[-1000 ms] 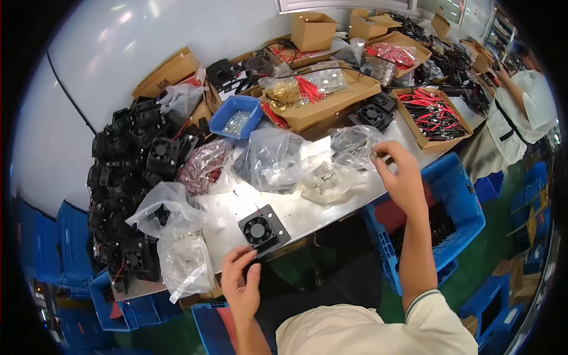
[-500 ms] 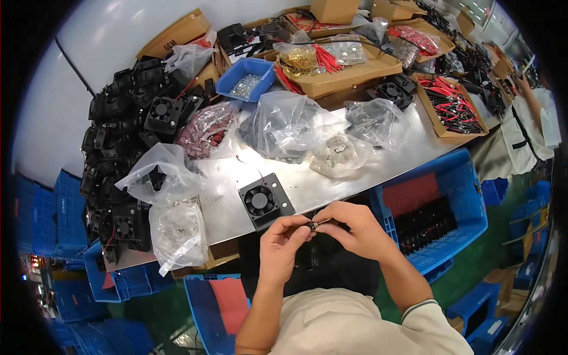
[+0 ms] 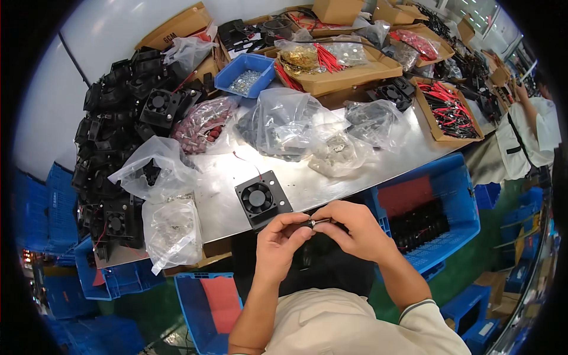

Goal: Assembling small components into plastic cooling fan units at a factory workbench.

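My left hand (image 3: 281, 244) and my right hand (image 3: 350, 231) meet just below the table's front edge, fingertips pinched together on a small dark metal part (image 3: 314, 222). What the part is exactly is too small to tell. Just above the hands a black square cooling fan (image 3: 262, 198) with a thin red wire lies flat on the metal table (image 3: 367, 171), untouched by either hand.
A heap of black fans (image 3: 118, 142) fills the table's left. Clear plastic bags of parts (image 3: 290, 121) lie in the middle, and another bag (image 3: 173, 228) hangs at the front edge. Cardboard boxes of red wires (image 3: 449, 109) stand behind. Blue crates (image 3: 432, 207) sit below. Another person (image 3: 532, 130) works at right.
My right hand came back from the bags at the table's right and joined my left hand, which left the fan. Both now pinch a small part together.
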{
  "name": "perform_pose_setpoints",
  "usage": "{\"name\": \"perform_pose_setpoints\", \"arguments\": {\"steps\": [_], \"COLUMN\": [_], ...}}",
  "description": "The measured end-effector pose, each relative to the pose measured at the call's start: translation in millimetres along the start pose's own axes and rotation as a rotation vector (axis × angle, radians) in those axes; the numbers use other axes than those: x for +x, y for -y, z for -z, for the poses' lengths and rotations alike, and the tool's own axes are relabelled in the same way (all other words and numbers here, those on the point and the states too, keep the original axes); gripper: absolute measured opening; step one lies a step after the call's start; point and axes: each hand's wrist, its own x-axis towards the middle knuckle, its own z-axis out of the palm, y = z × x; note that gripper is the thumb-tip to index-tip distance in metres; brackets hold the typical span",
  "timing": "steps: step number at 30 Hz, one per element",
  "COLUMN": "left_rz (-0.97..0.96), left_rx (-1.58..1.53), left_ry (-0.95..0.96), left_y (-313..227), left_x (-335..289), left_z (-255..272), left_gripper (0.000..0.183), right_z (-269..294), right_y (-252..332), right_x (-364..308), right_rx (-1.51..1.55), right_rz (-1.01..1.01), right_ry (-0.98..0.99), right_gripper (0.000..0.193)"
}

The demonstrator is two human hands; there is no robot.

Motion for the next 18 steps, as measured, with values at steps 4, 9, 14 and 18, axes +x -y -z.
{"name": "perform_pose_setpoints", "arguments": {"steps": [4, 9, 14, 18], "left_rz": [0.109, 0.211, 0.080, -0.077], "left_rx": [-0.069, -0.190, -0.104, -0.067], "left_ry": [-0.026, 0.056, 0.037, 0.045], "left_y": [-3.9, -5.7, -4.7, -4.6], "left_x": [3.1, 5.4, 10.3, 12.1], "left_z": [2.1, 9.7, 1.0, 3.0], "left_gripper": [0.020, 0.019, 0.018, 0.020], "right_z": [0.4, 0.1, 1.4, 3.6], "right_y": [-1.9, 6.3, 5.0, 8.3], "right_x": [1.3, 7.2, 11.1, 19.9], "right_rx": [-0.075, -0.141, -0.222, -0.208], "right_rz": [0.103, 0.114, 0.150, 0.138], "right_ry": [0.005, -0.003, -0.039, -0.010], "right_gripper": [0.019, 0.022, 0.023, 0.023]}}
